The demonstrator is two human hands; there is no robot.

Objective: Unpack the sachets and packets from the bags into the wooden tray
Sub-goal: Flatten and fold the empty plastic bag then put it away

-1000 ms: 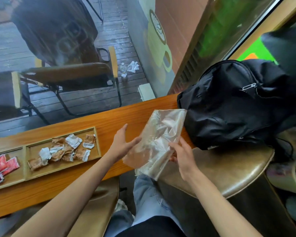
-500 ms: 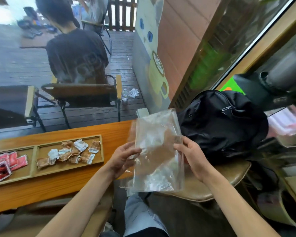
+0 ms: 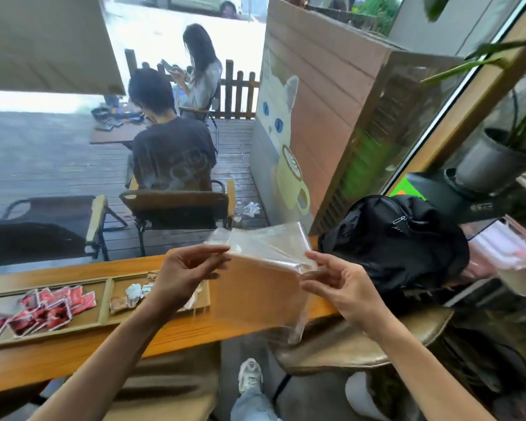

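Note:
I hold a clear plastic bag (image 3: 264, 268) stretched flat in front of me over the counter edge. My left hand (image 3: 186, 271) pinches its upper left edge and my right hand (image 3: 343, 287) pinches its right edge. The bag looks empty. The wooden tray (image 3: 104, 302) lies on the counter to the left. Its left compartment holds several red sachets (image 3: 49, 308). Its right compartment holds brown and white packets (image 3: 128, 297), partly hidden by my left hand.
A black backpack (image 3: 398, 247) rests on a padded stool (image 3: 356, 344) to the right. The wooden counter (image 3: 73, 350) runs along a window. Outside, two people sit at chairs on a deck. A potted plant (image 3: 492, 156) stands at the far right.
The view has tilted up. I raised the bag and turned it from hanging upright to spread wide between both hands, with my left hand now over the tray's right end.

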